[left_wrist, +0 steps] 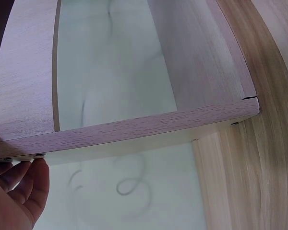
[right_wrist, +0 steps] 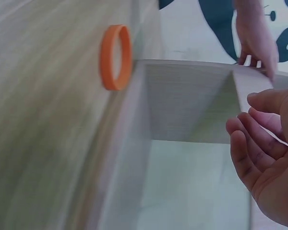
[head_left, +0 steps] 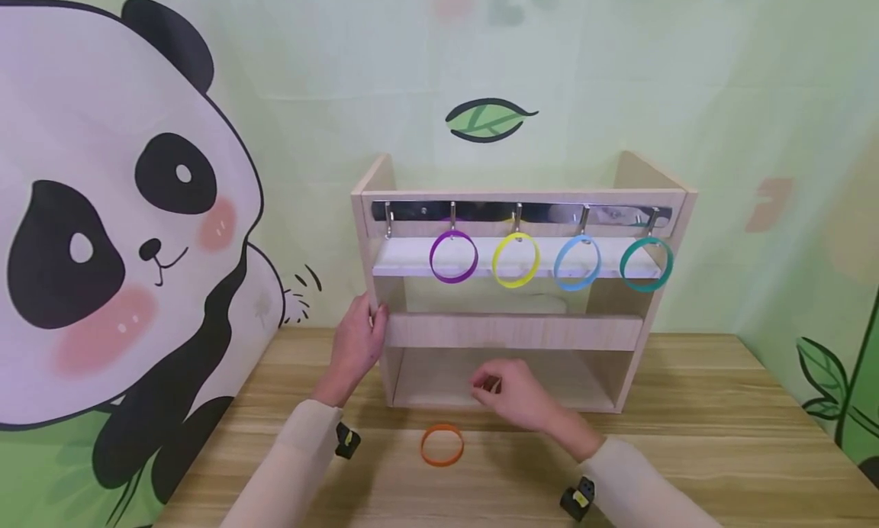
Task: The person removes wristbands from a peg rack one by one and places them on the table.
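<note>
A small wooden shelf rack [head_left: 515, 332] stands on the table, with a metal hook rail [head_left: 481, 211] across its upper front. My left hand [head_left: 359, 337] grips the rack's left side panel, thumb at the front edge and fingers round the outer side. In front of the lower compartment hovers my right hand [head_left: 515, 394], fingers loosely bent and holding nothing. An orange wristband [head_left: 442, 445] lies on the table before the rack, left of the right hand. From the hooks hang a purple band [head_left: 454, 257], a yellow band [head_left: 516, 260], a light blue band [head_left: 577, 263] and a teal band [head_left: 646, 264].
The leftmost hook [head_left: 388, 221] carries no band. A wood-grain table [head_left: 700, 421] extends around the rack. Behind it hangs a pale green backdrop [head_left: 742, 116] with a large printed panda [head_left: 123, 207] at the left.
</note>
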`<move>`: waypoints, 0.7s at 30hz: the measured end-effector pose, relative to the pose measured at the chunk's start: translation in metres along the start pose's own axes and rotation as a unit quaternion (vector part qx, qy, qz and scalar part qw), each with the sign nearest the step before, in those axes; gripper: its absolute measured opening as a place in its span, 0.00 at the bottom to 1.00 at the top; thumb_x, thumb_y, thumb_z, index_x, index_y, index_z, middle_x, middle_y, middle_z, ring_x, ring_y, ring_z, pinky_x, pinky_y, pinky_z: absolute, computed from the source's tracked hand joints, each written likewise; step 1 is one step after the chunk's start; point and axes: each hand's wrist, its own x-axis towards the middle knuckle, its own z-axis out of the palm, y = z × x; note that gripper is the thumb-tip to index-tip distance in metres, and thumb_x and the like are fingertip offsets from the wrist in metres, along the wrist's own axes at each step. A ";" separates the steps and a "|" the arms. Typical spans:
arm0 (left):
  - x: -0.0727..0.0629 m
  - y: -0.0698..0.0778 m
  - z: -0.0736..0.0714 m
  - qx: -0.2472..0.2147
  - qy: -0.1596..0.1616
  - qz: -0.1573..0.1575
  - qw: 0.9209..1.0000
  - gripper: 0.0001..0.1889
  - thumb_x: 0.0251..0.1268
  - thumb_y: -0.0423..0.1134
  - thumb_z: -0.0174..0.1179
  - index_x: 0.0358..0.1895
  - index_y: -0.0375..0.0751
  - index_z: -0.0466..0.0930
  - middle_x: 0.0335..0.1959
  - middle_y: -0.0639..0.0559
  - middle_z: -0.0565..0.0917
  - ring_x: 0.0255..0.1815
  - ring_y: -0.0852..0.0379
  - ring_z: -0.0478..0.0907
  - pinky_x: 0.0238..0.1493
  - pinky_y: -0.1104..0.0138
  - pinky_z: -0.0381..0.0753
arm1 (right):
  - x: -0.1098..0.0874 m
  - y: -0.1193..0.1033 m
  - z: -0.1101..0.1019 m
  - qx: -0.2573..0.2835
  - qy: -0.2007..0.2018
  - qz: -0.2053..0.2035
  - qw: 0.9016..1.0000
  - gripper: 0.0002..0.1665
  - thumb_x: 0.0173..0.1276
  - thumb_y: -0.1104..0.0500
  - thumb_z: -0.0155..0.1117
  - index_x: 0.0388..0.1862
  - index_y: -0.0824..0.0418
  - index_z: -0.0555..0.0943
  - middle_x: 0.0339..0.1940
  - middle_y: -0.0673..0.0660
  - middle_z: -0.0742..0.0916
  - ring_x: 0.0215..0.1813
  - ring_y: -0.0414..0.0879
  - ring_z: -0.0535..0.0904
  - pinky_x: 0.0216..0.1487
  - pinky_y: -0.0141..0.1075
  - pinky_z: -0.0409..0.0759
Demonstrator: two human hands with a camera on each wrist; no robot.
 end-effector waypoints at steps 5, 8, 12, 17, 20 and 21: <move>0.002 -0.001 0.000 0.005 0.001 0.005 1.000 0.17 0.74 0.44 0.44 0.57 0.37 0.70 0.46 0.42 0.75 0.43 0.47 0.76 0.41 0.54 0.79 | 0.004 -0.016 -0.017 -0.002 0.019 -0.026 0.999 0.03 0.59 0.64 0.68 0.32 0.60 0.83 0.29 0.48 0.84 0.31 0.38 0.78 0.30 0.29 0.78; 0.002 0.000 -0.001 0.007 0.000 0.004 1.000 0.17 0.74 0.44 0.43 0.57 0.37 0.70 0.46 0.42 0.75 0.43 0.47 0.76 0.41 0.55 0.79 | 0.007 -0.026 -0.026 -0.010 0.034 -0.041 0.999 0.03 0.59 0.65 0.68 0.33 0.60 0.83 0.29 0.49 0.83 0.31 0.38 0.78 0.30 0.29 0.77; 0.001 0.000 0.000 0.006 -0.001 0.001 1.000 0.17 0.74 0.44 0.43 0.57 0.38 0.70 0.46 0.42 0.75 0.43 0.48 0.76 0.41 0.55 0.79 | 0.010 -0.038 -0.037 -0.013 0.045 -0.045 0.998 0.05 0.59 0.66 0.68 0.34 0.60 0.83 0.29 0.48 0.82 0.31 0.38 0.77 0.30 0.29 0.78; 0.000 0.000 0.000 0.005 -0.005 -0.003 1.000 0.17 0.74 0.45 0.43 0.57 0.38 0.70 0.46 0.43 0.75 0.43 0.48 0.75 0.42 0.55 0.79 | 0.015 -0.049 -0.052 -0.030 0.065 -0.052 0.996 0.06 0.59 0.65 0.68 0.36 0.60 0.83 0.30 0.47 0.82 0.30 0.36 0.76 0.30 0.28 0.77; 0.000 0.000 0.001 0.008 -0.006 -0.005 1.000 0.18 0.74 0.45 0.42 0.57 0.39 0.69 0.46 0.43 0.75 0.43 0.48 0.75 0.42 0.55 0.79 | 0.021 -0.055 -0.061 -0.050 0.096 -0.074 0.991 0.06 0.58 0.65 0.70 0.36 0.60 0.84 0.29 0.47 0.83 0.28 0.36 0.75 0.28 0.29 0.77; 0.000 0.001 0.001 0.008 -0.005 -0.004 1.000 0.18 0.74 0.45 0.42 0.57 0.39 0.69 0.46 0.43 0.75 0.43 0.48 0.75 0.42 0.55 0.79 | 0.022 -0.057 -0.065 -0.057 0.106 -0.081 0.989 0.07 0.57 0.64 0.70 0.36 0.60 0.84 0.29 0.48 0.83 0.27 0.36 0.75 0.27 0.30 0.77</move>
